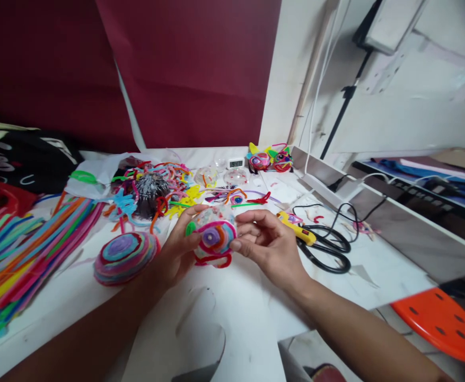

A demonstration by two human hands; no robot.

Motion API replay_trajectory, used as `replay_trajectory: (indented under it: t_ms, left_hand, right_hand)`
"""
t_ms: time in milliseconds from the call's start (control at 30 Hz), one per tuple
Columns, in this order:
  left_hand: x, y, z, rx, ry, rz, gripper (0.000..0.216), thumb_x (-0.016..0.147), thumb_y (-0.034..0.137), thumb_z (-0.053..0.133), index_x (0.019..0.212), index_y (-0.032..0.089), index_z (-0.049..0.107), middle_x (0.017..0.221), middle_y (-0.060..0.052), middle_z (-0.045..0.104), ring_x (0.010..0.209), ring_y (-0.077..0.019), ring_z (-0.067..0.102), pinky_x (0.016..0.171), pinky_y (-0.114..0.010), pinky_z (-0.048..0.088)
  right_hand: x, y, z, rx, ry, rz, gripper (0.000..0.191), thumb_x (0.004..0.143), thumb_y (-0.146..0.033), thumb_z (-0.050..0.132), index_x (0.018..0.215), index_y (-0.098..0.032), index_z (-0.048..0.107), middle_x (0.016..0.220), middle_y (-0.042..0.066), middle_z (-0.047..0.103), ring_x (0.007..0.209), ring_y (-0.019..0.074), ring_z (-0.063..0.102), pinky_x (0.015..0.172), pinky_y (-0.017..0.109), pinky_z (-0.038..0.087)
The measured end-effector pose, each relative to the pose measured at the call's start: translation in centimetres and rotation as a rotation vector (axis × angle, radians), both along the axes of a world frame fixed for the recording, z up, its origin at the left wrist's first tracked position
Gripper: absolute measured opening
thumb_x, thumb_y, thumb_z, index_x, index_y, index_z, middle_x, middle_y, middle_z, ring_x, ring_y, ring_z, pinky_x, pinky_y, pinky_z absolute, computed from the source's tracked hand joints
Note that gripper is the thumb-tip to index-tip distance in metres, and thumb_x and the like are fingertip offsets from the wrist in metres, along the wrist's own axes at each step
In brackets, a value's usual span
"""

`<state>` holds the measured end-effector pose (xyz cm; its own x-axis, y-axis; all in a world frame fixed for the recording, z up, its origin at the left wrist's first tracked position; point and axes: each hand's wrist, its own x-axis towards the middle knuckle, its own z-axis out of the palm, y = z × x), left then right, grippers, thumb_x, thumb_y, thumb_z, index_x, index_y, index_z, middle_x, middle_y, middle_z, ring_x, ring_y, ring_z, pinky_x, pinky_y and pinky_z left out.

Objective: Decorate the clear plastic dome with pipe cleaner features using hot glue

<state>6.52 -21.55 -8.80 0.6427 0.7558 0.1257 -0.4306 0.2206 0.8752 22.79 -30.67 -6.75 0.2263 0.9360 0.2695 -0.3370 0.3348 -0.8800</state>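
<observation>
A small ball decorated with coloured pipe cleaners (pixel 215 233) is held up over the table, between my hands. Purple, orange and blue pipe cleaner coils form an eye-like shape on its side, and a red strand curves along its bottom. My left hand (pixel 180 241) grips the ball from the left, with the thumb on its front. At the right edge, the thumb and index finger of my right hand (pixel 268 244) close on the ball. Left of my left hand lies a larger striped pipe cleaner dome (pixel 124 257). Just beyond my right hand is a yellow glue gun (pixel 300 229).
Loose pipe cleaners (pixel 37 249) spread across the left side, with a tangled heap (pixel 168 180) behind. Two finished-looking decorated balls (pixel 270 160) stand at the back near a small digital clock (pixel 236 163). Black cord (pixel 335 246) loops on the right. An orange stool (pixel 441 323) is below.
</observation>
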Motion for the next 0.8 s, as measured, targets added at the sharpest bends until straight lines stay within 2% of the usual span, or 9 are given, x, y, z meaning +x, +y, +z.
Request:
replay_trajectory:
  t_ms: [233, 367, 500, 667, 800]
  left_hand:
    - [0.2, -0.1, 0.2, 0.019, 0.025, 0.006, 0.057, 0.068, 0.033, 0.080, 0.117, 0.029, 0.052, 0.099, -0.002, 0.067, 0.077, -0.0186, 0.067, 0.061, -0.029, 0.055]
    - [0.3, -0.1, 0.3, 0.065, 0.027, 0.068, 0.059, 0.065, 0.029, 0.082, 0.116, 0.027, 0.052, 0.107, -0.002, 0.065, 0.085, -0.0183, 0.066, 0.070, -0.028, 0.054]
    - [0.4, -0.3, 0.4, 0.115, 0.025, 0.149, 0.066, 0.061, 0.026, 0.084, 0.119, 0.025, 0.051, 0.116, -0.004, 0.062, 0.101, -0.0219, 0.063, 0.081, -0.028, 0.051]
    - [0.5, -0.6, 0.6, 0.126, 0.027, 0.146, 0.086, 0.060, 0.025, 0.084, 0.135, 0.026, 0.041, 0.127, -0.008, 0.058, 0.111, -0.0272, 0.060, 0.088, -0.033, 0.049]
    - [0.5, -0.6, 0.5, 0.117, 0.039, 0.147, 0.090, 0.059, 0.025, 0.083, 0.138, 0.025, 0.039, 0.129, -0.009, 0.058, 0.112, -0.0286, 0.060, 0.088, -0.033, 0.049]
  right_hand:
    - [0.4, 0.2, -0.1, -0.036, 0.032, 0.029, 0.038, 0.058, -0.022, 0.088, 0.089, -0.023, 0.065, 0.073, -0.002, 0.070, 0.068, 0.0128, 0.066, 0.067, 0.026, 0.056]
    - [0.9, 0.5, -0.4, -0.066, 0.004, 0.021, 0.041, 0.057, -0.023, 0.089, 0.090, -0.022, 0.065, 0.072, -0.002, 0.070, 0.068, 0.0126, 0.066, 0.067, 0.026, 0.056]
    - [1.4, 0.5, -0.6, -0.053, -0.039, 0.003, 0.038, 0.060, -0.021, 0.088, 0.091, -0.022, 0.067, 0.075, -0.002, 0.069, 0.068, 0.0109, 0.065, 0.064, 0.022, 0.054]
    - [1.7, 0.3, -0.7, -0.041, -0.069, 0.018, 0.034, 0.064, -0.016, 0.085, 0.093, -0.024, 0.068, 0.089, -0.002, 0.069, 0.075, 0.0097, 0.067, 0.068, 0.019, 0.054]
    - [1.9, 0.0, -0.5, -0.064, -0.088, 0.046, 0.033, 0.068, -0.015, 0.084, 0.096, -0.023, 0.068, 0.087, -0.003, 0.069, 0.073, 0.0077, 0.065, 0.067, 0.016, 0.053]
